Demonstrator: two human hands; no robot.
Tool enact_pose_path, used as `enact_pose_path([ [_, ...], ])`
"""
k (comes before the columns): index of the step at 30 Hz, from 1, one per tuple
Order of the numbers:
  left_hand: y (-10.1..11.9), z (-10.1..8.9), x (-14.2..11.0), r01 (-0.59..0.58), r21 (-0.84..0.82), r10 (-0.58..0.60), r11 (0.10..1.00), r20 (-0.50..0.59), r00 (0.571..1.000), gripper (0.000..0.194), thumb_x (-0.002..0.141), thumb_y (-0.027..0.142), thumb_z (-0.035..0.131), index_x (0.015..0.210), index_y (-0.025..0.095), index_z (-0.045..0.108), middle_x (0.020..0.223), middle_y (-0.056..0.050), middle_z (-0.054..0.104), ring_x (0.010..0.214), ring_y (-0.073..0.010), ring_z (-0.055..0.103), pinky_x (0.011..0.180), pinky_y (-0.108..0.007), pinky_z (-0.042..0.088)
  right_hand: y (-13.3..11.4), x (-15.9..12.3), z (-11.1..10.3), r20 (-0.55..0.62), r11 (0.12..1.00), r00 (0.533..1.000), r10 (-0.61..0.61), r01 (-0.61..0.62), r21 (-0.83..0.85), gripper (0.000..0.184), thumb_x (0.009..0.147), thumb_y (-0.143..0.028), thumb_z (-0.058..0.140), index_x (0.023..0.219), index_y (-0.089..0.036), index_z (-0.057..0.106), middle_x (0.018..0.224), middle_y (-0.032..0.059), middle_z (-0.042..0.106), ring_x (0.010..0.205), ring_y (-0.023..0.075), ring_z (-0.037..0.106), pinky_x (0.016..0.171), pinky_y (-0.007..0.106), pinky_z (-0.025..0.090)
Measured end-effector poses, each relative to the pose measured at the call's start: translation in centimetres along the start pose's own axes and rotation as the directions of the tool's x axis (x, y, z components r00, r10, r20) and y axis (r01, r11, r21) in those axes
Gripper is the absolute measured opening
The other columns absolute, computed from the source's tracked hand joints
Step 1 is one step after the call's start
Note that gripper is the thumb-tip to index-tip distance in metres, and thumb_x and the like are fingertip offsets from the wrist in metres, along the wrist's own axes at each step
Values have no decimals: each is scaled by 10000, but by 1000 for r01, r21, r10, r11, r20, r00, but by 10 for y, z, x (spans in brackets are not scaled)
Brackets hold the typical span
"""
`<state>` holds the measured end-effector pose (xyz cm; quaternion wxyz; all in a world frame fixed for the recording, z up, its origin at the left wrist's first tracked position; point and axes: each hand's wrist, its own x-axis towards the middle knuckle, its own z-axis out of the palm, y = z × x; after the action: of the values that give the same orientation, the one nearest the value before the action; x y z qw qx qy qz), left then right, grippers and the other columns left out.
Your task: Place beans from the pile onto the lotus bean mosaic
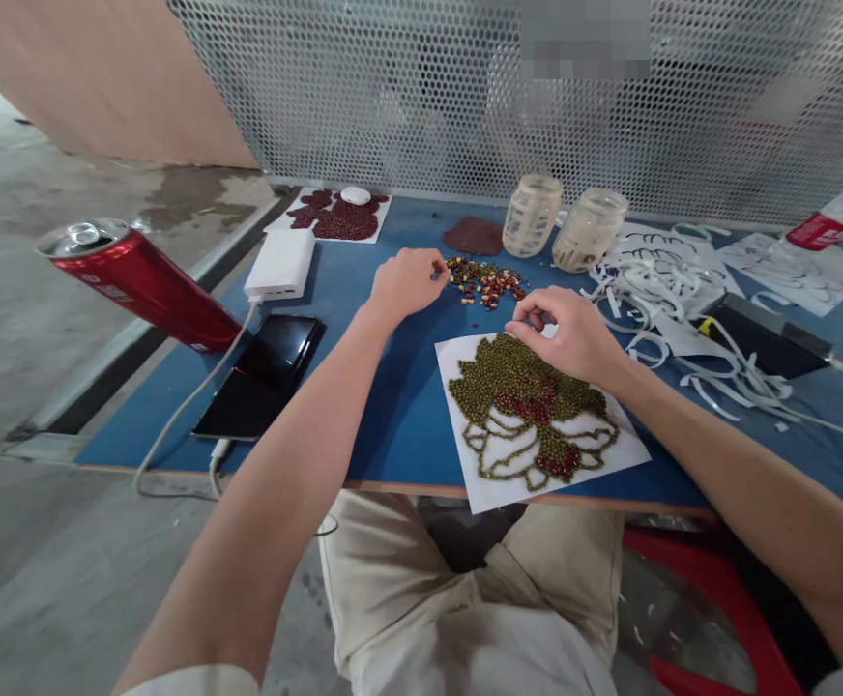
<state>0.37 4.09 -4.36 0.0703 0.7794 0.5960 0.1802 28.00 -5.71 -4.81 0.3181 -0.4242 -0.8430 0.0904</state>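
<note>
My left hand (408,282) is at the left edge of a loose pile of mixed beans and kernels (490,283), its fingers curled into a pinch. Whatever lies between those fingertips is too small to make out. Over the top right of a bean picture (486,372) hovers my right hand (565,331), thumb and fingers drawn together; any bean in them is hidden. Green beans fill the picture's upper part, with dark red ones near the middle and bottom. Green bean outlines enclose bare white paper (457,362) lower down. The sheet's bottom corner overhangs the table edge.
On the blue table (399,425) are a red can (153,285), a white power bank (281,263), a cabled phone (262,377), two jars (532,215), paper strips (654,290), a black box (766,335) and another bean picture (349,220). Perforated metal (392,97) stands behind.
</note>
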Motion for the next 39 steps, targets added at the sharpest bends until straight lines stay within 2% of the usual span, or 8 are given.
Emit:
enact_pose_path([
  [9, 19, 0, -3, -113, 99, 109, 989, 47, 993, 321, 1082, 365, 574, 1292, 331, 815, 1408, -91, 808, 1237, -307, 726, 986, -432, 537, -3, 2, 5, 32, 1000, 999, 15, -15, -15, 131, 1002, -352, 720, 916, -255, 698, 777, 6, 657, 815, 239, 599, 864, 418, 402],
  [17, 25, 4, -1, -121, 173, 106, 977, 94, 990, 334, 1098, 372, 553, 1296, 295, 810, 1383, -138, 808, 1202, -341, 748, 957, -439, 525, -3, 2, 5, 64, 1000, 998, 24, -24, -14, 119, 1001, -341, 714, 915, -259, 700, 789, 11, 682, 817, 238, 600, 882, 422, 421],
  [23, 25, 5, -1, -106, 226, 77, 968, 132, 988, 380, 1084, 326, 484, 1261, 203, 798, 1290, -215, 815, 1143, -388, 768, 935, -486, 536, -4, 2, 7, 51, 1000, 998, 24, -24, -4, 117, 1003, -338, 715, 917, -258, 716, 793, 16, 689, 819, 240, 611, 868, 430, 438],
  [25, 25, 3, -1, -109, 119, 94, 987, 123, 988, 360, 1079, 333, 504, 1238, 192, 794, 1267, -197, 823, 1131, -355, 762, 936, -459, 534, -3, 2, 7, 0, 998, 999, 53, -52, 28, 93, 999, -326, 716, 936, -258, 721, 825, 27, 709, 810, 238, 618, 840, 426, 461],
  [27, 28, -1, -4, -167, -111, 182, 980, 137, 974, 330, 1081, 359, 535, 1212, 192, 787, 1197, -146, 832, 1070, -277, 749, 915, -390, 531, -3, 3, 6, -70, 995, 994, 86, -82, 61, 55, 992, -311, 719, 970, -261, 721, 863, 37, 728, 804, 235, 625, 817, 420, 492],
  [30, 40, -8, -12, -244, -455, 370, 856, 210, 905, 326, 1096, 430, 556, 1152, 196, 775, 1074, -83, 809, 930, -190, 702, 826, -316, 517, -2, 3, 5, -154, 992, 983, 99, -85, 90, 91, 993, -339, 743, 1042, -265, 722, 916, 40, 744, 801, 229, 635, 810, 420, 535],
  [34, 56, -13, -23, -150, -599, 403, 787, 315, 859, 316, 1102, 485, 580, 1050, 237, 770, 909, -57, 726, 780, -163, 636, 708, -314, 476, -2, 4, 4, -206, 991, 973, 106, -86, 104, 137, 1007, -384, 764, 1079, -272, 729, 979, 47, 778, 848, 239, 690, 859, 439, 584],
  [39, 56, -10, -25, -83, -670, 418, 737, 355, 836, 336, 1096, 552, 607, 996, 269, 758, 788, -33, 610, 649, -134, 517, 628, -323, 411, -4, 3, 2, -213, 990, 973, 91, -66, 121, 94, 1038, -363, 760, 1087, -282, 757, 1076, 56, 832, 941, 264, 767, 965, 475, 616],
])
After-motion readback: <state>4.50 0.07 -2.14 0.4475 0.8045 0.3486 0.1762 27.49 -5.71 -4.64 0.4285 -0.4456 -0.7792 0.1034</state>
